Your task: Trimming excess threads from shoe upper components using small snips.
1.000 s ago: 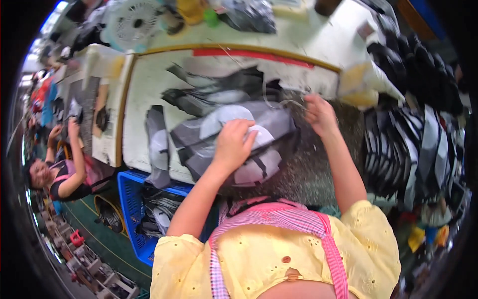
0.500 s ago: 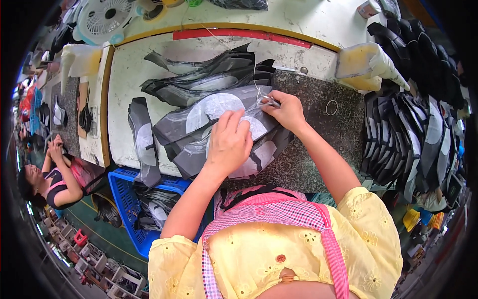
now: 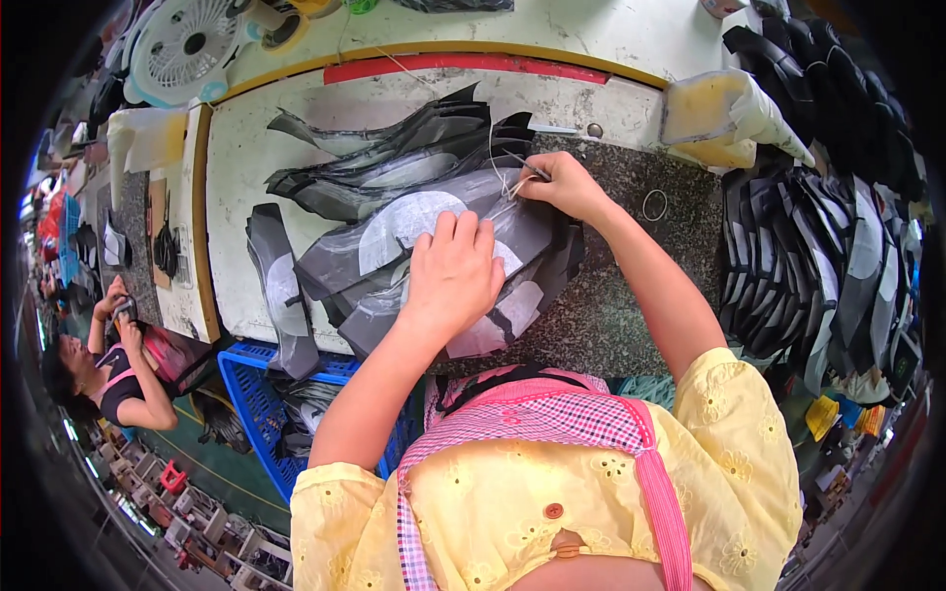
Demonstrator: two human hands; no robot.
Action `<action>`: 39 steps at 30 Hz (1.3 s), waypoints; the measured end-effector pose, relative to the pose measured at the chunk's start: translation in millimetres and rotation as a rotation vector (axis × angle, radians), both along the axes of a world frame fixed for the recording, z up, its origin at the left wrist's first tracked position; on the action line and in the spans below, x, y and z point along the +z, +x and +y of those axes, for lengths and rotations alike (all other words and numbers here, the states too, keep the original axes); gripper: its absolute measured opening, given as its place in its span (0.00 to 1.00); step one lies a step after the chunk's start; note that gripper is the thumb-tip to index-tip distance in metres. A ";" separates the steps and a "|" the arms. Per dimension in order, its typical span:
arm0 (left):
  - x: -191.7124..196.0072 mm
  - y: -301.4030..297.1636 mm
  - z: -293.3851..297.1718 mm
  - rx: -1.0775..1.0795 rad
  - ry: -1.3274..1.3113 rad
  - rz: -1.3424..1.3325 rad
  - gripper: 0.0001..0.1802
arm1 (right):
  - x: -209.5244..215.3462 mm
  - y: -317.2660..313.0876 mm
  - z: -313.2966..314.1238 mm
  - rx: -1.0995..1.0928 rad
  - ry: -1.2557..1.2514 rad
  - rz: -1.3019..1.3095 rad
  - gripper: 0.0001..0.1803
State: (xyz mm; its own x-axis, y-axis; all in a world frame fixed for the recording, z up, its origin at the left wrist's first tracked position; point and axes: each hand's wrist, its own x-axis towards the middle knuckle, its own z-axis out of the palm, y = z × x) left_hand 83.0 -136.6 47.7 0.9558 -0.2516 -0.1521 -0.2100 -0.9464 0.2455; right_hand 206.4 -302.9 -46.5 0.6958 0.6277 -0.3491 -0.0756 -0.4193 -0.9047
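Observation:
My left hand (image 3: 455,271) lies flat, fingers stretched out, on a fanned stack of dark grey shoe-upper pieces (image 3: 345,251) with pale rounded patches. At the stack's upper right edge my right hand (image 3: 566,187) is closed around a thin metal tool (image 3: 533,168), mostly hidden by the fingers; its exact kind is unclear. A white cord (image 3: 496,148) loops by the fingertips and runs up across the pieces. Behind this stack lies another pile of dark pieces (image 3: 394,148). One single piece (image 3: 283,286) rests apart on the left.
A blue crate (image 3: 258,419) with more pieces stands below the table's left edge. A dark speckled board (image 3: 631,286) with a cord ring (image 3: 654,205) spreads to the right. Many pieces (image 3: 788,266) are stacked further right. At far left sits another person (image 3: 138,379).
My right hand has turned slightly, and the tool has shifted in its fingers. My left hand has flattened further onto the stack. The view has shifted a little.

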 end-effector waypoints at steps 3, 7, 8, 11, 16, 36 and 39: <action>4.7 3.0 -2.8 0.002 0.012 0.056 0.30 | -0.1 -1.9 1.3 0.008 -0.155 -0.077 0.04; 7.9 6.4 -5.4 0.010 0.020 0.087 0.37 | 8.6 -8.7 1.1 -0.064 -0.019 -0.088 0.06; 7.9 6.8 -5.0 0.009 0.034 0.104 0.37 | 12.8 -10.0 1.4 -0.080 -0.001 -0.086 0.07; 8.7 8.4 -6.2 -0.002 0.041 0.123 0.38 | 4.5 -13.0 -1.7 -0.050 -0.090 -0.075 0.08; 6.4 7.7 -5.2 -0.004 0.037 0.109 0.38 | -0.9 -15.2 2.0 -0.079 -0.118 -0.092 0.14; 18.2 3.6 23.7 -0.013 -0.259 0.049 0.18 | -2.3 28.4 -63.7 -0.628 -0.129 -0.259 0.11; 50.3 -16.9 52.6 0.131 -0.501 0.025 0.16 | 45.9 35.4 -136.6 -0.698 0.177 0.009 0.08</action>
State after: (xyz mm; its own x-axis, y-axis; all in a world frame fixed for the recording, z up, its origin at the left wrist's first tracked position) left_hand 66.1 -84.0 98.0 0.9818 -0.1778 -0.0667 -0.0861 -0.7297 0.6783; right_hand 241.8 -439.5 -0.6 0.9531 0.0851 -0.2905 -0.2799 -0.1178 -0.9528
